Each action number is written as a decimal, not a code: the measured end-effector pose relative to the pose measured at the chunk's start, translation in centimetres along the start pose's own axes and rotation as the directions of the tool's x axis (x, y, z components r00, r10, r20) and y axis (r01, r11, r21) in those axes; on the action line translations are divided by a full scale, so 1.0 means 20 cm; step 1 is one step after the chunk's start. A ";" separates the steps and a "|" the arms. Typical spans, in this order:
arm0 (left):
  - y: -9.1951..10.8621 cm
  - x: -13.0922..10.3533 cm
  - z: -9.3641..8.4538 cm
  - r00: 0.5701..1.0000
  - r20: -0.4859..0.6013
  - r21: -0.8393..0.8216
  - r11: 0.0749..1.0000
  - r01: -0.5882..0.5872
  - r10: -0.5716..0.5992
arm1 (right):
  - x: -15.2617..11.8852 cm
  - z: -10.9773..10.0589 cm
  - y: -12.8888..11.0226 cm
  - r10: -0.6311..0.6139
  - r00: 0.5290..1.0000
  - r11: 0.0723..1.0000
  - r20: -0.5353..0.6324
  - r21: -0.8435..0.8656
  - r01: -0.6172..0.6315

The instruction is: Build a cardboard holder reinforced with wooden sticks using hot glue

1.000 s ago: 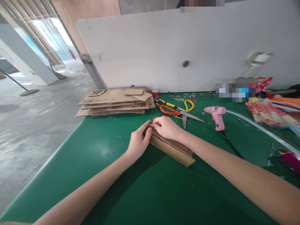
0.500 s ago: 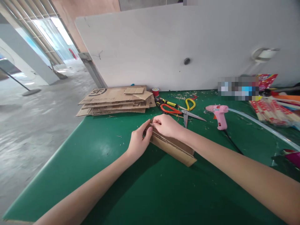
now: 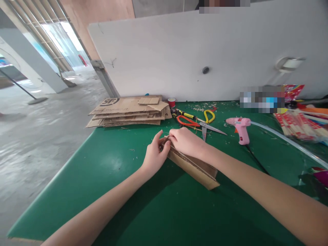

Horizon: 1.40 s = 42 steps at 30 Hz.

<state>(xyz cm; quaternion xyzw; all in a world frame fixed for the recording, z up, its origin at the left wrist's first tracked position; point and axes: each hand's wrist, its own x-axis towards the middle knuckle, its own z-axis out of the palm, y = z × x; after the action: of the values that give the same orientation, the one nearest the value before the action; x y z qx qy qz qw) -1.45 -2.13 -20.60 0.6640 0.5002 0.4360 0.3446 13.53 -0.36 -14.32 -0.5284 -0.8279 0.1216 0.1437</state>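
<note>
Left hand [image 3: 156, 152]: pinching folded corrugated cardboard [image 3: 192, 171] by its upper-left end, index finger spread upward.
Right hand [image 3: 186, 140]: pinching at that same end, exact contact hidden.
Cardboard's place, long axis: mid-frame, sloping lower-right from both hands, alongside right forearm [image 3: 233, 171].
Scissors [image 3: 211, 127]: above right hand, on green tabletop [image 3: 205, 218].

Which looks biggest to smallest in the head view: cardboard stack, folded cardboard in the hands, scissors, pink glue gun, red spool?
1. Cardboard stack
2. Folded cardboard and scissors: unsure; the first is nearer and partly hidden.
3. Pink glue gun
4. Red spool
</note>
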 end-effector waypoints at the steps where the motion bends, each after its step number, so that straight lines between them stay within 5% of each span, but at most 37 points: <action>1: 0.00 0.00 0.00 1.000 -0.003 -0.028 1.000 0.009 -0.009 | 0.00 -0.01 0.01 0.002 1.000 1.000 -0.005 0.030 -0.002; 7: 0.02 0.00 0.01 1.000 0.004 -0.075 0.997 0.028 -0.027 | 0.00 -0.01 0.04 0.062 0.997 0.961 0.042 0.268 -0.071; 11: 0.03 0.00 0.00 0.999 -0.023 -0.086 0.996 0.029 -0.031 | 0.00 0.01 0.06 0.077 0.981 0.862 0.179 0.483 -0.156; 16: 0.02 0.02 -0.02 1.000 0.002 -0.102 0.995 0.008 -0.008 | -0.02 0.02 0.08 0.050 0.976 0.769 0.211 0.616 -0.172; 20: 0.02 0.04 -0.05 0.990 0.065 -0.242 0.960 0.140 -0.128 | -0.03 0.01 0.09 0.020 0.963 0.765 0.268 0.616 -0.188; 25: 0.03 0.06 -0.10 0.962 0.213 -0.310 0.922 0.234 -0.172 | -0.03 -0.02 0.10 -0.058 0.963 0.869 0.263 0.488 -0.081; 33: 0.02 0.07 -0.13 0.960 0.281 -0.147 0.988 0.053 -0.010 | -0.05 -0.09 0.08 -0.116 0.936 0.943 0.332 0.332 -0.001; 39: -0.01 0.09 -0.15 0.953 0.290 -0.232 0.960 0.160 -0.089 | -0.06 -0.12 0.05 -0.092 0.929 0.968 0.359 0.250 0.000; 42: -0.03 0.10 -0.17 0.960 0.268 -0.076 0.991 0.107 -0.083 | -0.07 -0.11 0.05 -0.103 0.924 0.957 0.370 0.289 -0.009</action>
<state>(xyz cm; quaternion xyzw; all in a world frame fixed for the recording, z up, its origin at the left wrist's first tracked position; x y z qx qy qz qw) -4.52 0.07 -19.34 0.6754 0.4609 0.3485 0.4581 15.71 -1.10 -12.85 -0.4483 -0.8263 0.3362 0.0577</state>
